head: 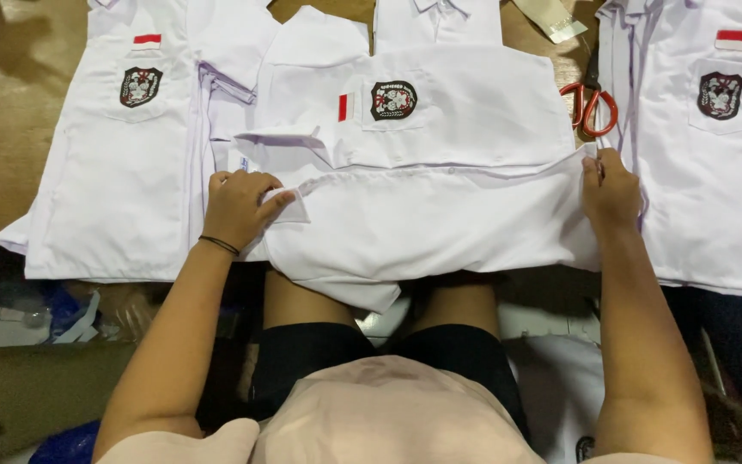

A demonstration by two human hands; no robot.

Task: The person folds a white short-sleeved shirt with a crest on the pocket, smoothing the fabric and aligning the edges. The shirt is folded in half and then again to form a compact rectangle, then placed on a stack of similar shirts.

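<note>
Folding the middle shirt (440, 215) looks to be the work in hand: its lower part is turned up across the body, and the fold runs sideways between the person's two hands. The left hand (240, 206) is closed, pinching a small flap of white cloth at the left end of that fold, fingers curled over the fabric. The right hand (609, 191) is closed as well, gripping the right end of the fold at the shirt's edge, just below the scissors (592, 107).

To do this step well, the person would probably do best to keep both ends pulled taut and level, so the crease lies straight and the pocket with its badge (393, 100) stays flat and centred above it. The hem hanging over the table's near edge, above the lap, likely wants tucking under so it does not drag the fold crooked.

Counting what lies on the wooden table (10, 129): three white shirts, namely the middle one, a left shirt (122, 198) and a right shirt (714, 189). Each carries one dark badge, so three badges, and one small red-and-white patch each, three again. One pair of red-handled scissors rests between the middle and right shirts. One thin black band (219, 245) circles the left wrist.
</note>
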